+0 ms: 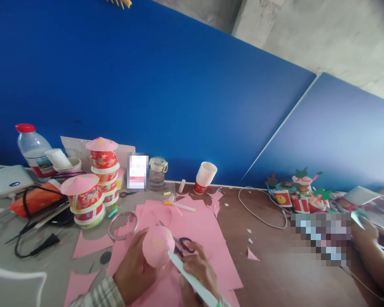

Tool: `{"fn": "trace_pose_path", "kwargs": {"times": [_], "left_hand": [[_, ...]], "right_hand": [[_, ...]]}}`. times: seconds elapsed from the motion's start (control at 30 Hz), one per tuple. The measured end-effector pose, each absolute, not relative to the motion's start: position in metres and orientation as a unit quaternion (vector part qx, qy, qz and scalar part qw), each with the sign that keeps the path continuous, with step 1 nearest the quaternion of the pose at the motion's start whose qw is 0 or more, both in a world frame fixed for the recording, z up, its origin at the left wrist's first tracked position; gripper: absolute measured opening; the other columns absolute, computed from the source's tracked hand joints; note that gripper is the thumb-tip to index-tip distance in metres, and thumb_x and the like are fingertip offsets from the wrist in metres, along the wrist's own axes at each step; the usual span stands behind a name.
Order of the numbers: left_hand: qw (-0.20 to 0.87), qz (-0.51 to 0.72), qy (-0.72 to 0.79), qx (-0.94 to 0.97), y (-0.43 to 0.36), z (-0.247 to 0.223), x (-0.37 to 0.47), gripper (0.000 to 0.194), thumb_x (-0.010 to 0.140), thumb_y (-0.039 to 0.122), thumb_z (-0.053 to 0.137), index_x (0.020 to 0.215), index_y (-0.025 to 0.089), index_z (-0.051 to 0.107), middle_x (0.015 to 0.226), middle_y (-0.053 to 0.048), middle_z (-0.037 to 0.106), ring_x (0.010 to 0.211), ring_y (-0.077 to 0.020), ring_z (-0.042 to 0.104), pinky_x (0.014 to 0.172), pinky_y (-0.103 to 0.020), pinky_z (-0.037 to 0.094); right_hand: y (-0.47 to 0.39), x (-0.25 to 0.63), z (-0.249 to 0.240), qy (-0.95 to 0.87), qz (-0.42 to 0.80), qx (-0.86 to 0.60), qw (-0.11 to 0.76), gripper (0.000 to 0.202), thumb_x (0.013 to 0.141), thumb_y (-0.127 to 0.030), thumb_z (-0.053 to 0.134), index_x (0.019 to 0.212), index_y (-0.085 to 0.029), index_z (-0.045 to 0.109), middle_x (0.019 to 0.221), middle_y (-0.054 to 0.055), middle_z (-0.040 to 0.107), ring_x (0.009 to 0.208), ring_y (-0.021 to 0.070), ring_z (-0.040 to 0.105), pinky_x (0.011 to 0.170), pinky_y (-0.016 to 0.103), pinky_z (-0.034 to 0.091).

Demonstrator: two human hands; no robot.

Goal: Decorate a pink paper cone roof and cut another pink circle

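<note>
snugly, pink cone [156, 246], against left fingers [138, 241]; white stick [192, 279], in right fingers [199, 265]

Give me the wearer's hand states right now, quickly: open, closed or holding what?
Left hand: closed on the round pink paper piece.
Right hand: closed around a pale, pen-like stick.

Round pink piece [158, 246]: matt paper. Pink sheets [209, 228]: smooth matt paper. Sleeve [100, 292]: woven cloth. Bottle [33, 145]: clear glossy plastic. Partition [147, 85]: smooth, faint sheen. Wall [320, 38]: rough concrete.
</note>
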State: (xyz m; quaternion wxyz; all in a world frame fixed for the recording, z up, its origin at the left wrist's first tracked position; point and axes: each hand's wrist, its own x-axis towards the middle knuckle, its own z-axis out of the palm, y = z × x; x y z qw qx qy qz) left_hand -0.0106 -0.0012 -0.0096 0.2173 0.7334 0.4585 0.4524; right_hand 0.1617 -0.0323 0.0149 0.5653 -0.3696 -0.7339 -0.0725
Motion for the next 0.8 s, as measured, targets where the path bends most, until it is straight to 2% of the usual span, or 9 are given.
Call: {"fn": "trace_pose_path", "kwargs": {"times": [0.07,0.2,0.3,0.4,0.63,0.8], "left_hand": [[0.222,0.455,0.459,0.73,-0.001,-0.01,-0.01,0.055,0.049,0.022,0.069,0.1,0.029,0.051,0.098,-0.003,0.058,0.092,-0.0261,0.054,0.078,-0.04,0.051],[0.215,0.458,0.458,0.731,0.001,-0.013,-0.011,0.056,0.047,0.027,0.072,0.1,0.028,0.053,0.096,-0.003,0.059,0.09,-0.0261,0.055,0.077,-0.039,0.051],[0.212,0.454,0.46,0.733,0.001,-0.014,-0.012,0.057,0.046,0.029,0.073,0.1,0.029,0.053,0.096,-0.003,0.059,0.09,-0.0257,0.055,0.076,-0.038,0.052],[0.208,0.446,0.461,0.738,0.001,-0.012,-0.012,0.053,0.046,0.03,0.073,0.096,0.029,0.055,0.095,-0.002,0.06,0.09,-0.0252,0.055,0.076,-0.038,0.051],[0.208,0.437,0.465,0.741,0.0,-0.006,-0.011,0.051,0.047,0.029,0.072,0.095,0.031,0.055,0.094,0.0,0.061,0.09,-0.0229,0.055,0.077,-0.035,0.05],[0.194,0.442,0.465,0.742,0.0,-0.005,-0.01,0.044,0.05,0.033,0.07,0.091,0.031,0.057,0.092,0.0,0.062,0.09,-0.0234,0.055,0.077,-0.036,0.05]], "right_hand": [[-0.033,0.154,0.015,-0.705,-0.114,-0.371,0.594,0.03,0.079,-0.014,0.056,0.052,-0.023,0.048,0.04,-0.008,0.058,0.047,0.0163,0.066,0.055,0.029,0.06],[-0.035,0.152,0.014,-0.673,-0.095,-0.383,0.626,0.024,0.08,-0.016,0.055,0.058,-0.023,0.048,0.041,-0.008,0.06,0.048,0.0157,0.066,0.06,0.032,0.059],[-0.033,0.162,0.01,-0.716,-0.079,-0.359,0.593,0.019,0.08,-0.015,0.054,0.063,-0.024,0.05,0.043,-0.008,0.061,0.047,0.0143,0.066,0.065,0.032,0.059],[-0.03,0.173,0.003,-0.771,-0.068,-0.33,0.541,0.013,0.078,-0.02,0.059,0.067,-0.025,0.054,0.047,-0.007,0.062,0.051,0.0159,0.067,0.062,0.032,0.06],[-0.039,0.164,0.005,-0.722,-0.066,-0.373,0.579,0.01,0.075,-0.018,0.057,0.074,-0.027,0.052,0.052,-0.006,0.065,0.05,0.0201,0.067,0.062,0.04,0.06],[-0.044,0.161,0.014,-0.694,-0.041,-0.41,0.591,0.012,0.072,-0.013,0.057,0.074,-0.024,0.052,0.056,-0.005,0.065,0.049,0.0179,0.066,0.071,0.043,0.057]]}}
